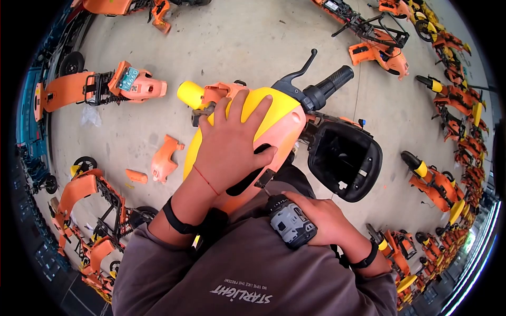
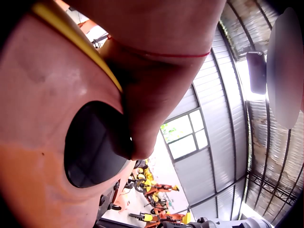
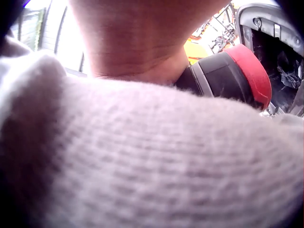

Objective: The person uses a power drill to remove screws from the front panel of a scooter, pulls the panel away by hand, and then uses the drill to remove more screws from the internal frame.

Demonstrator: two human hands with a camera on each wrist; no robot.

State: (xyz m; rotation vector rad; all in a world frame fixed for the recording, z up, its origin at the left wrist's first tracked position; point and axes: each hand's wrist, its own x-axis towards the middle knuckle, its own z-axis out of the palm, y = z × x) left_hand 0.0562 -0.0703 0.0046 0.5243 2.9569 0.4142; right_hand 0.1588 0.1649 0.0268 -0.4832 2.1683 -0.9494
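Observation:
In the head view my left hand lies with fingers spread on the yellow and orange scooter head cover. Its thumb reaches over the dark oval display, which the left wrist view shows beside the thumb. My right hand grips a grey and black cordless drill close to the shirt. The drill's nose points toward a small dark plate at the cover's near edge. The right wrist view shows a black part with a red band beyond the wrist; fabric hides most of that hand.
A handlebar grip and brake lever stick out beyond the cover. Beside them is an open black plastic bin. Loose orange panels and partly stripped scooters lie on the concrete floor, with scooter rows at the right.

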